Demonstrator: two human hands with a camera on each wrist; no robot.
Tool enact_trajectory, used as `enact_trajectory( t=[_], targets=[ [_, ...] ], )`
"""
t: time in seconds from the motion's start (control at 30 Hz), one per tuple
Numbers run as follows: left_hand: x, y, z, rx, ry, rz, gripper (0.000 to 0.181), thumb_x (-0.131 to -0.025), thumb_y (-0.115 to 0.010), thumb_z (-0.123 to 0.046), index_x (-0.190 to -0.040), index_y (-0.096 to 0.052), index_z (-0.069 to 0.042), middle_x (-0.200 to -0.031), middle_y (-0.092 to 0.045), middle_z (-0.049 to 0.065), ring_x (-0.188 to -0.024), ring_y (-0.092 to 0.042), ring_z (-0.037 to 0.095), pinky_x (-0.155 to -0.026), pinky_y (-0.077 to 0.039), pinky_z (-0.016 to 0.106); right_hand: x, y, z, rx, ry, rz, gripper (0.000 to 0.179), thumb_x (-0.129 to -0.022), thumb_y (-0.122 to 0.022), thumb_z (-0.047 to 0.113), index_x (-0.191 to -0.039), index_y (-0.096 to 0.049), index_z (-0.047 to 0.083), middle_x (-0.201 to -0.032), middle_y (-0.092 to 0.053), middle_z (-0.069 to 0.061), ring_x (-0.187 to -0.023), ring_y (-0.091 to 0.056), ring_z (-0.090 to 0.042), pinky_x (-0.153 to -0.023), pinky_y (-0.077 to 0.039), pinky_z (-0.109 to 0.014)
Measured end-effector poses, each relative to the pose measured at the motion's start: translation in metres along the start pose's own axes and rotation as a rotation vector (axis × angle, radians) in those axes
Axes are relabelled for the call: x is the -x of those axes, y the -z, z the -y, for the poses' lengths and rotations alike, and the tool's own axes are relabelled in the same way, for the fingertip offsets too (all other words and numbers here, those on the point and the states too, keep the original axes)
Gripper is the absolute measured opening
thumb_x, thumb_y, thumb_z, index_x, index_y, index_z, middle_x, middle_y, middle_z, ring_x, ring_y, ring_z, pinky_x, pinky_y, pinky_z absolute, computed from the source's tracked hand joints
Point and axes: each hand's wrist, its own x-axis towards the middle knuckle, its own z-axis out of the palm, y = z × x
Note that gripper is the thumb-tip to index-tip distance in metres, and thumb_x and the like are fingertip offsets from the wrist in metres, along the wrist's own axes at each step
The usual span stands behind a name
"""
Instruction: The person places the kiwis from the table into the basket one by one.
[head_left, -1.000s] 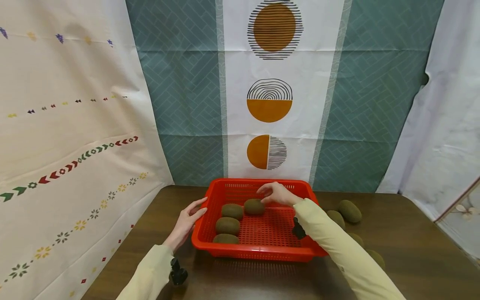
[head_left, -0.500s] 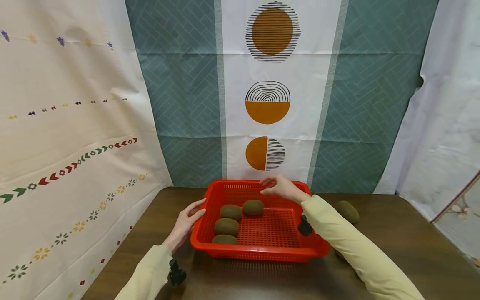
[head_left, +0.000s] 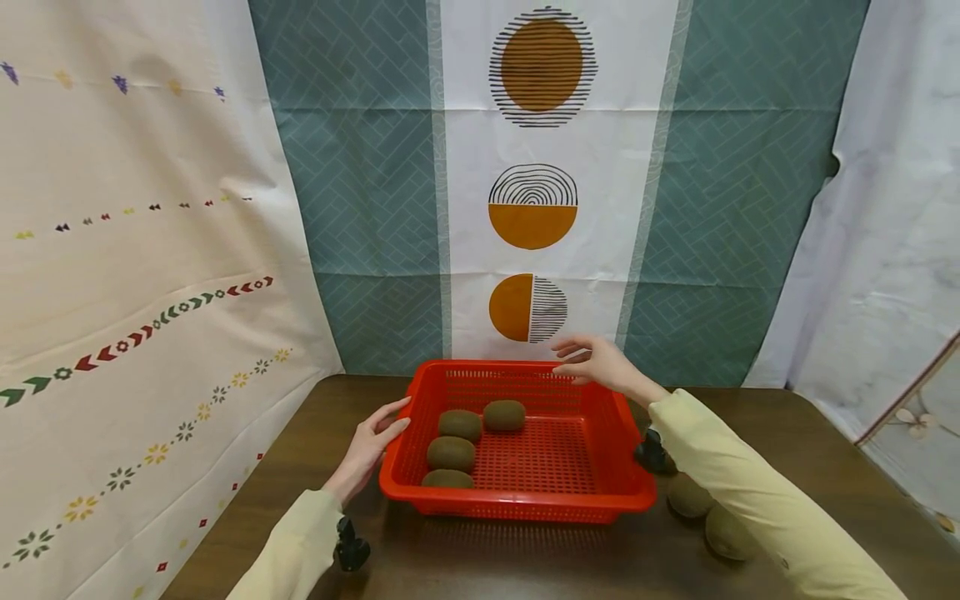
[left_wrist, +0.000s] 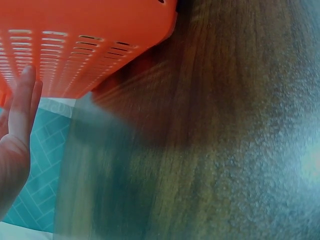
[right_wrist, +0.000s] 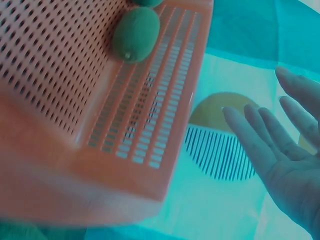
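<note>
Filling a red perforated basket (head_left: pixel 517 497), seemingly between pieces, with four kiwifruit (head_left: pixel 451 454) inside, leftward. Holds the right hand (head_left: pixel 602 367) empty, fingers loosely spread, near the back-right rim; rests the left hand (head_left: pixel 369 444), fingers nearly straight, against the left rim. Next, probably calls for reaching loose kiwifruit (head_left: pixel 727 533) on the table (head_left: pixel 832 475), partly hidden by the right sleeve (head_left: pixel 765 500).

Free room in the red basket (head_left: pixel 551 457), right of four obstructing kiwis (head_left: pixel 451 454)
</note>
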Motion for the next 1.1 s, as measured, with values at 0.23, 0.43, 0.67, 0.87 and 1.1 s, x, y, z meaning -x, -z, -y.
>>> enact_trajectory(
  t=[0.23, 0.43, 0.67, 0.87, 1.1],
  targets=[
    [0.004, -0.001, -0.005, 0.014, 0.027, 0.012, 0.046, -0.089, -0.059, -0.019, -0.132, -0.046, -0.014, -0.119, -0.052, 0.022, -0.096, -0.058, 0.035, -0.073, -0.049, 0.045, 0.017, 0.020, -0.011, -0.015, 0.025, -0.039, 0.038, -0.079, -0.069, 0.005, -0.114, -0.056, -0.005, -0.107, -0.057, -0.023, -0.088, -0.061, -0.032, -0.067, -0.052, -0.040],
    [0.013, -0.005, -0.019, 0.024, 0.036, 0.049, 0.048, -0.090, -0.057, -0.015, -0.135, -0.041, -0.009, -0.121, -0.049, 0.024, -0.100, -0.055, 0.038, -0.075, -0.049, 0.045, 0.038, 0.037, -0.027, -0.029, 0.031, -0.113, 0.037, -0.081, -0.068, 0.010, -0.113, -0.057, -0.005, -0.106, -0.058, -0.023, -0.090, -0.059, -0.037, -0.069, -0.051, -0.042],
    [0.013, -0.008, -0.022, 0.009, 0.044, 0.052, 0.048, -0.091, -0.056, -0.014, -0.136, -0.040, -0.008, -0.122, -0.049, 0.024, -0.100, -0.055, 0.039, -0.074, -0.049, 0.045, 0.068, 0.064, -0.045, -0.043, 0.044, -0.188, 0.036, -0.084, -0.065, 0.010, -0.113, -0.055, -0.008, -0.109, -0.055, -0.028, -0.089, -0.061, -0.027, -0.072, -0.051, -0.036],
    [0.012, -0.008, -0.023, 0.011, 0.045, 0.039, 0.047, -0.090, -0.057, -0.012, -0.135, -0.041, -0.008, -0.121, -0.049, 0.024, -0.099, -0.056, 0.038, -0.074, -0.049, 0.045, 0.092, 0.081, -0.064, 0.036, 0.042, -0.245, 0.035, -0.085, -0.065, 0.013, -0.113, -0.056, -0.006, -0.105, -0.060, -0.021, -0.085, -0.062, -0.015, -0.071, -0.051, -0.027],
    [0.012, -0.007, -0.022, 0.010, 0.042, 0.051, 0.049, -0.090, -0.057, -0.013, -0.136, -0.040, -0.007, -0.122, -0.048, 0.025, -0.101, -0.054, 0.039, -0.074, -0.049, 0.045, 0.116, 0.095, -0.093, 0.156, 0.017, -0.287, 0.035, -0.083, -0.067, 0.016, -0.111, -0.059, -0.004, -0.102, -0.063, -0.011, -0.086, -0.061, -0.006, -0.072, -0.047, -0.017]
  ],
)
